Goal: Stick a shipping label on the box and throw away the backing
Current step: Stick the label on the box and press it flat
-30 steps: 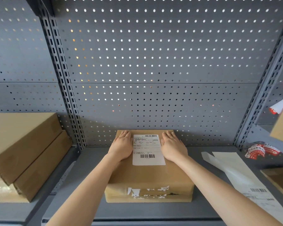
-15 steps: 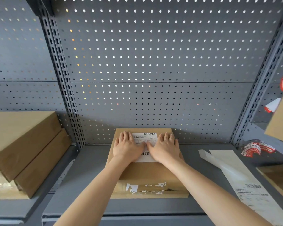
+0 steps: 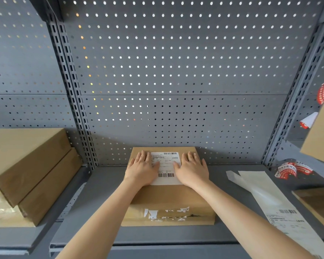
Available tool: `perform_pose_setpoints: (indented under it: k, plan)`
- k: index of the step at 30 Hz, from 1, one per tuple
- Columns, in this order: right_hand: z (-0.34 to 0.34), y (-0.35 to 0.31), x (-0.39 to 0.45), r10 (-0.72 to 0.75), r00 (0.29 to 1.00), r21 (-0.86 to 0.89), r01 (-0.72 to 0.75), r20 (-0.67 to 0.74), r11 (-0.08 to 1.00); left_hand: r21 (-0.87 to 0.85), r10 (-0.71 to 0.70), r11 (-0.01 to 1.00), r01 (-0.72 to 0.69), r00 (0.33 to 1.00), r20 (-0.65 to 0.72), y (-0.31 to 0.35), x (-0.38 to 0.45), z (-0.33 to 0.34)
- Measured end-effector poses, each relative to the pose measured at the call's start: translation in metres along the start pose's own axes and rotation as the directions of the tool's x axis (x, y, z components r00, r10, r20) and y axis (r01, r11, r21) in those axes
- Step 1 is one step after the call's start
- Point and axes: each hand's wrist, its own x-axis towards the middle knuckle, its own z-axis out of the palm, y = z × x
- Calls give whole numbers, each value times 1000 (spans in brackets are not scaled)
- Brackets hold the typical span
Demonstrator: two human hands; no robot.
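A flat brown cardboard box (image 3: 168, 197) lies on the grey shelf (image 3: 101, 193), its far edge against the pegboard. A white shipping label (image 3: 166, 167) with two barcodes lies flat on the box top. My left hand (image 3: 141, 168) rests palm down over the label's left edge, fingers spread. My right hand (image 3: 192, 169) lies flat over the label's right edge. Neither hand holds anything. To the right on the shelf lies a long white backing strip (image 3: 258, 189) with a printed label (image 3: 286, 219) on its near end.
Two stacked brown boxes (image 3: 30, 172) sit on the left shelf. Red and white tape pieces (image 3: 292, 170) lie at the right, behind another cardboard box (image 3: 316, 202). A tilted cardboard box (image 3: 322, 139) hangs in at the upper right. Grey pegboard (image 3: 166, 81) backs the shelf.
My hands slid inward over the label half a second ago, and have now spread apart again to its left and right edges. The box has not moved on the shelf.
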Motion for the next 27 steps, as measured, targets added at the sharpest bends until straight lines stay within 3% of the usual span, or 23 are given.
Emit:
perform_pose_setpoints:
  k: [11,19,27]
  plan:
    - [-3,19,-2,-62,998,27,62,10,998,-33,54,998,-55,998,-39,-12,-4,-5]
    - [-4,10,-8,3,1000,18,-3,2,1000,-79,-8,997,0,995,-101,-4,-9,-4]
    - [1,-7,-17,47,999,-38,-47,-8,998,0,-43,999,43,999,-33,17,-21,0]
